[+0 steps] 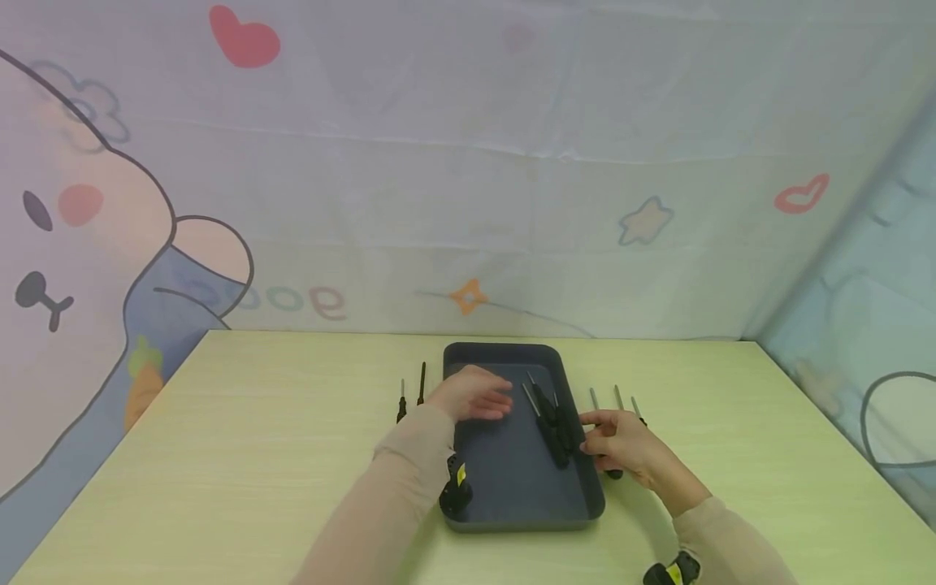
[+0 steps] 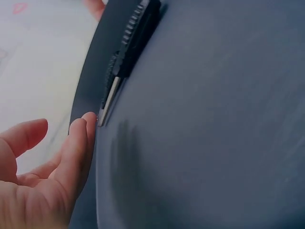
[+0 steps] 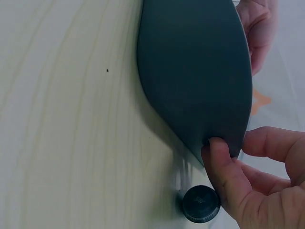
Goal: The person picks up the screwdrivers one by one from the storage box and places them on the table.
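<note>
A dark grey rectangular tray (image 1: 519,496) lies on the table. Inside it, along the right wall, several black-handled screwdrivers (image 1: 550,435) lie together with their metal shafts pointing away; in the left wrist view the ridged handle (image 2: 138,38) of one shows clearly. My left hand (image 1: 478,394) reaches over the tray's left wall, its fingers extended and holding nothing. At the tray's right side my right hand (image 1: 621,443) grips the wall, thumb on the outer face and index finger at the rim. Just below that hand is a screwdriver's round handle end (image 3: 201,204).
Two dark screwdrivers (image 1: 401,406) lie left of the tray, partly behind the left arm. On the right, several screwdriver shafts (image 1: 618,396) show past the right hand. A printed cloth wall (image 1: 512,203) rises at the table's back edge.
</note>
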`<state>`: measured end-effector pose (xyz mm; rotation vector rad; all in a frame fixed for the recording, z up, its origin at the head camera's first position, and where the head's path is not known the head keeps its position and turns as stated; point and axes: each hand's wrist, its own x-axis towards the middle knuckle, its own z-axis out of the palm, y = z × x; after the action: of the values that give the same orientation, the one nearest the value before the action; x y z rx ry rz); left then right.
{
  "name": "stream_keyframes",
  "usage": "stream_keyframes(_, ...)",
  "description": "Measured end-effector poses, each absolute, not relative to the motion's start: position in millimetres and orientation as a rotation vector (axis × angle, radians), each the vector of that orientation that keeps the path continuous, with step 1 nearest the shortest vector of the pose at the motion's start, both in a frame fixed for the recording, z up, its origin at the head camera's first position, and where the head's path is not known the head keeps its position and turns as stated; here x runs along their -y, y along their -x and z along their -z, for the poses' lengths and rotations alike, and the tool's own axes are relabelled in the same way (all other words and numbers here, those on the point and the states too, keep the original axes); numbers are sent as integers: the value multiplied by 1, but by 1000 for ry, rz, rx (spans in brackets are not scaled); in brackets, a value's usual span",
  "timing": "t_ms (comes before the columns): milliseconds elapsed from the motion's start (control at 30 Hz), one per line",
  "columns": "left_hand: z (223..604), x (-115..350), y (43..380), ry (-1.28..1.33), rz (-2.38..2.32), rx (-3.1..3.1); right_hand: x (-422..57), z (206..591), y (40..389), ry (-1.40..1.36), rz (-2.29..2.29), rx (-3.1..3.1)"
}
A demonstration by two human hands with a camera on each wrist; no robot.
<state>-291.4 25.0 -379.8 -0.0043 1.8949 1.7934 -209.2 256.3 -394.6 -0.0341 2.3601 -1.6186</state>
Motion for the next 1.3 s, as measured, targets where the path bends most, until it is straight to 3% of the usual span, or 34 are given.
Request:
stream_keyframes(800, 395, -60, 290, 78, -1817, -1849, -259, 394, 209, 12, 1610, -2385)
stream_keyframes(1300, 402, -75, 284, -21, -1662, -2326, -258, 396, 210, 32, 1618, -2367)
